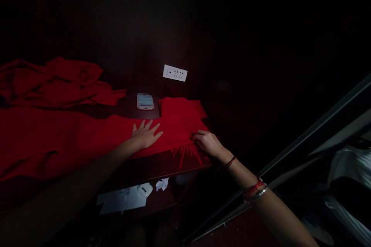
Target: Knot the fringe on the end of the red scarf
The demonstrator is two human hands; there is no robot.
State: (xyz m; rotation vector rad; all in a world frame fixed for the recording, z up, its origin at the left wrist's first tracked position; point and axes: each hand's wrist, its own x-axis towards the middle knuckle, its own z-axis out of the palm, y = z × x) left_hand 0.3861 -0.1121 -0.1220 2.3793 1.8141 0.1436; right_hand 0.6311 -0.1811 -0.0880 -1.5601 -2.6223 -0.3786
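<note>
A long red scarf [95,129] lies spread along a dark wooden table, its fringe hanging toward the front edge at the right end. My left hand [145,135] rests flat on it with the fingers spread. At the fringed end, my right hand [207,141] has its fingers curled together against the cloth; whether they pinch it is too dark to make out. Behind the scarf's right end sits a folded red cloth [181,108]. Another red cloth [58,85] lies crumpled at the back left.
A small blue-topped box [145,101] stands behind my left hand. On the wall is a white socket [175,73]. Below the tabletop, a shelf holds papers [124,200] and crumpled paper [162,184]. A metal rail [313,115] runs diagonally at the right.
</note>
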